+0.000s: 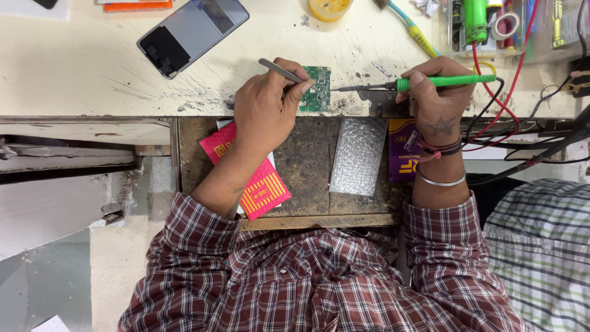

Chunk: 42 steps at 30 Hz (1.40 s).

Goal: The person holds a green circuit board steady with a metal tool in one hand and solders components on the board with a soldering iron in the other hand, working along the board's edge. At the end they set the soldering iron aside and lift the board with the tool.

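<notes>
The left hand (pixel 265 106) was closed around a pair of metal tweezers (pixel 279 70), their tips hidden by the fingers as they pointed down toward a small green circuit board (pixel 318 90) that lay at the near edge of the scarred, pale surface (pixel 80 67), just beyond the fingertips. The right hand (pixel 437 98) was wrapped tight about the green handle of a soldering iron (pixel 430 82), held almost level, its dark tip reaching across to the board's right edge — whether it was actually touching a pad I could not tell from where I stood.

Beyond the left hand lay a smartphone (pixel 192 32), screen up and tilted; beyond the right, a plastic tray of tools (pixel 491 27) and a tangle of red and black wires (pixel 491 98) trailing past the wrist. Under both forearms an open drawer (pixel 307 166) held a pink and yellow packet (pixel 261 184), a piece of bubble wrap (pixel 358 157) and a purple box (pixel 402 150).

The board looked unclamped, steadied only by the left hand, so to my eye a nudge from the iron could have slid it and smeared solder across neighbouring contacts. It sat so near the edge that it might have dropped into the drawer — and the hot tip passed close to the left fingers and not far from the loose wires.
</notes>
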{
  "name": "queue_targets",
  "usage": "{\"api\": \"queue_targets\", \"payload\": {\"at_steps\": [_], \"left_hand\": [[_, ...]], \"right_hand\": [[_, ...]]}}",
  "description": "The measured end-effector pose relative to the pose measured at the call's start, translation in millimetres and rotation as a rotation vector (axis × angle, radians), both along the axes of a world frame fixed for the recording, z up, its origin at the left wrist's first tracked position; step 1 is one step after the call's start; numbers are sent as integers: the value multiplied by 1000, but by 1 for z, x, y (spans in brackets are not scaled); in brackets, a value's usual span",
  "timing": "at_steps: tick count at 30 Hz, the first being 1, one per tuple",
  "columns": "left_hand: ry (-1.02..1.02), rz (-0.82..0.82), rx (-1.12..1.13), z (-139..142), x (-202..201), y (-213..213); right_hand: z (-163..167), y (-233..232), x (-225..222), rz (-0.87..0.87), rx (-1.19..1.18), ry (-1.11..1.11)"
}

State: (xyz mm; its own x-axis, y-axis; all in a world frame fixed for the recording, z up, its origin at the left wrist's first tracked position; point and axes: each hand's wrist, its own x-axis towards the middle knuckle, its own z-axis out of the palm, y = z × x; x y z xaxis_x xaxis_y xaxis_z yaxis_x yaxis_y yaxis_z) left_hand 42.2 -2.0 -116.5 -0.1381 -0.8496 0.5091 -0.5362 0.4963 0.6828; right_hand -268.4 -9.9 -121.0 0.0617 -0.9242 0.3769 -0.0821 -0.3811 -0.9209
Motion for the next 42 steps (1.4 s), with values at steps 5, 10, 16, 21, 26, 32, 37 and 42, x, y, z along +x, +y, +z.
{"api": "queue_targets", "payload": {"at_steps": [5, 10, 16, 21, 26, 32, 37, 42], "left_hand": [[9, 16, 2, 3, 0, 3], [21, -6, 8, 4, 2, 3], [-8, 4, -10, 4, 3, 5], [-19, 3, -4, 5, 3, 4], [-23, 7, 2, 4, 3, 2], [-1, 8, 2, 4, 3, 1], [16, -9, -5, 5, 2, 0], [8, 11, -30, 4, 7, 0]], "right_hand": [[1, 1, -1, -11, -6, 30], [3, 3, 3, -18, -12, 11], [8, 4, 4, -15, -35, 47], [8, 2, 3, -4, -21, 36], [7, 1, 4, 6, -19, 11], [6, -1, 4, 13, -19, 19], [5, -1, 4, 2, 10, -9], [5, -2, 7, 12, -5, 11]]}}
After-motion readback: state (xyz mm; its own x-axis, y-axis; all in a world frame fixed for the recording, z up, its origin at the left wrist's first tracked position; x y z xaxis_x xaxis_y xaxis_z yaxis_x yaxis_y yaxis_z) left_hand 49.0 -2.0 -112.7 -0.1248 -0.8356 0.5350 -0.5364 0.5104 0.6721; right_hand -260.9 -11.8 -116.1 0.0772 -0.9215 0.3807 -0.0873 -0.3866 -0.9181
